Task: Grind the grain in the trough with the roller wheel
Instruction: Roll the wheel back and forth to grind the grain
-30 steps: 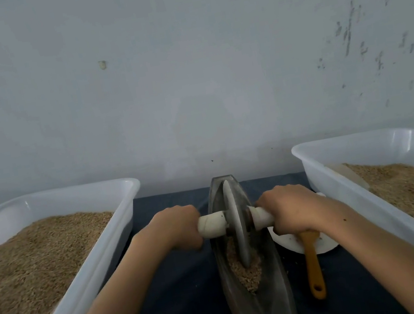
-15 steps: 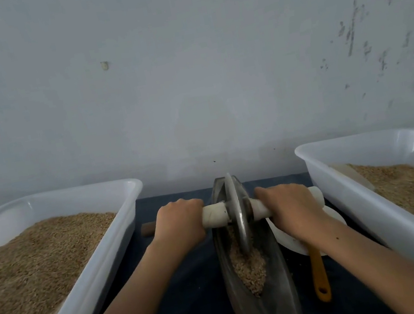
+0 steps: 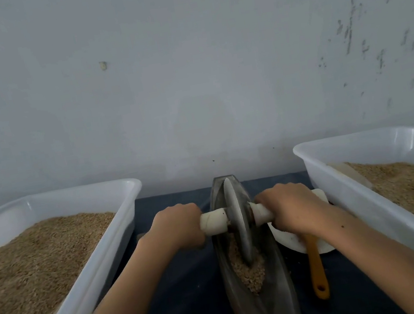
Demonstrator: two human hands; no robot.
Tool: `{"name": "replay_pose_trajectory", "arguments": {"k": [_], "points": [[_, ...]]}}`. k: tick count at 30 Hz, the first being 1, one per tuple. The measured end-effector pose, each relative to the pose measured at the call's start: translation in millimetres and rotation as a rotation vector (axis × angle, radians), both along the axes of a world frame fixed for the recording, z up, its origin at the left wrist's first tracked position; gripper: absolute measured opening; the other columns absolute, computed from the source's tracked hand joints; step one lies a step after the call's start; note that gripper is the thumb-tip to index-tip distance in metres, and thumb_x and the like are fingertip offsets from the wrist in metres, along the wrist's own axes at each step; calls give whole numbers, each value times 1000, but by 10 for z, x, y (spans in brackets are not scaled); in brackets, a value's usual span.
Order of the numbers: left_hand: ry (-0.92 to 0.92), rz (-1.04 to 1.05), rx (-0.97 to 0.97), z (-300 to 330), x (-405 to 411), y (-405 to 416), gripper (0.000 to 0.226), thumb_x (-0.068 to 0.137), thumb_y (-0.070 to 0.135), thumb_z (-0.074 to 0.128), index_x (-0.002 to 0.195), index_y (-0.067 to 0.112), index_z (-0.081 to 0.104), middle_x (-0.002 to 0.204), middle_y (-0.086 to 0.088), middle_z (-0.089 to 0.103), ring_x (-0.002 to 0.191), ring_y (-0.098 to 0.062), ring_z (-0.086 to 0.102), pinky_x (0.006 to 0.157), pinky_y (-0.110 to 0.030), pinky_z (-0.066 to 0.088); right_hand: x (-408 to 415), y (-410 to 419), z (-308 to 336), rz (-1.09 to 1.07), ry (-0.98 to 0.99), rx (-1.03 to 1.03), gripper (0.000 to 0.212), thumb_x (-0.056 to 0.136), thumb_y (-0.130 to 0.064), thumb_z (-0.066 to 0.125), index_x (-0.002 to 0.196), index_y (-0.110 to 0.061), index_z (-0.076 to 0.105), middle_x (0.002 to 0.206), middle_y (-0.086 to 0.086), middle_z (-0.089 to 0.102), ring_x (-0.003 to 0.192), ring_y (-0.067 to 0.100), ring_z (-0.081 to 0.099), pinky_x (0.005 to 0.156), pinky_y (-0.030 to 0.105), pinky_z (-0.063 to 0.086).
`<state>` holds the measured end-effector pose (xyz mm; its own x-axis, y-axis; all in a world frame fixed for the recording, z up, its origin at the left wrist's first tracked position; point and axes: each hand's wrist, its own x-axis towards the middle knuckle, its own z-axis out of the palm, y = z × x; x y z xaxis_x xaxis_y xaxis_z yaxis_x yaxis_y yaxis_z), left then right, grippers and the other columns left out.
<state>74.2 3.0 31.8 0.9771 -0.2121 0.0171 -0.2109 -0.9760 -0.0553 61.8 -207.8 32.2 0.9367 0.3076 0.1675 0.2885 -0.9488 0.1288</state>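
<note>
A narrow, boat-shaped metal trough (image 3: 281, 301) lies lengthwise on the dark cloth in front of me. A grey roller wheel (image 3: 238, 223) stands upright in it, its rim sunk into a small heap of grain (image 3: 250, 273) near the trough's middle. A pale wrapped axle runs through the wheel. My left hand (image 3: 178, 227) grips the axle's left handle. My right hand (image 3: 291, 208) grips the right handle. Both fists hide the handle ends.
A white tub (image 3: 121, 196) full of grain stands at the left, and another white tub (image 3: 320, 164) with grain at the right. A white plate (image 3: 289, 239) with an orange-handled tool (image 3: 317, 270) lies right of the trough. The grey wall rises close behind.
The wheel rolled away from me up the trough, then came back toward me a little; both hands stayed on the handles throughout.
</note>
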Motion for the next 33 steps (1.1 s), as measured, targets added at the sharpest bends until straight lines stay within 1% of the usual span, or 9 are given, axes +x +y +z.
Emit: {"name": "replay_pose_trajectory", "arguments": {"k": [4,7,10,15,18,24,28,31,33], "points": [[-309,-13,-1,-73,7,-22,19,82,29,59,100,25,55,95,2,63,83,-19,57,65,-29,35,63,-6,-170,28,-262,107,19,89,-12,50,103,-25,49,93,-4,62,85,19,59,64,29,32],[-418,-26,-12,-108,11,-31,18,83,30,57,99,25,53,94,3,62,86,-19,59,64,-29,33,86,-26,-233,53,-303,153,16,89,-16,51,91,-27,41,85,-8,58,78,16,56,63,28,28],[-351,-24,18,-90,20,-30,22,82,31,59,103,25,55,96,3,62,87,-18,59,65,-29,35,80,-31,-174,40,-224,123,16,89,-17,53,94,-28,42,89,-5,59,78,16,53,64,29,31],[6,-22,16,-5,28,21,40,76,31,69,113,20,57,101,0,64,87,-17,59,73,-29,46,-3,-26,45,4,76,-37,29,85,-13,58,112,-22,56,98,1,60,85,19,58,64,28,36],[92,-25,1,16,26,34,45,76,30,71,117,19,56,104,-1,64,92,-18,60,75,-29,45,-37,-13,96,-7,174,-95,32,84,-14,60,116,-19,56,97,2,60,82,18,57,59,25,35],[-148,-14,2,-54,34,12,32,79,32,64,109,23,57,97,2,63,81,-15,55,67,-29,39,23,22,-28,-25,-72,14,21,88,-13,54,105,-24,52,100,1,62,88,20,58,67,30,34],[-399,-16,-16,-114,19,-34,19,84,30,57,102,25,54,95,3,62,87,-19,59,65,-29,34,85,-27,-194,11,-278,105,22,89,-17,53,85,-26,34,88,-5,60,70,14,44,63,28,28],[-412,-16,14,-112,19,-43,20,84,30,57,102,25,54,95,3,62,88,-18,60,65,-29,34,99,-51,-203,12,-253,109,23,88,-17,53,84,-27,33,87,-5,59,69,14,42,62,28,28],[-314,-14,39,-80,29,-34,25,83,30,59,106,23,56,98,2,63,89,-18,60,68,-28,38,95,-51,-131,6,-168,73,18,87,-14,54,88,-26,40,91,-2,61,73,16,47,63,29,32]]}}
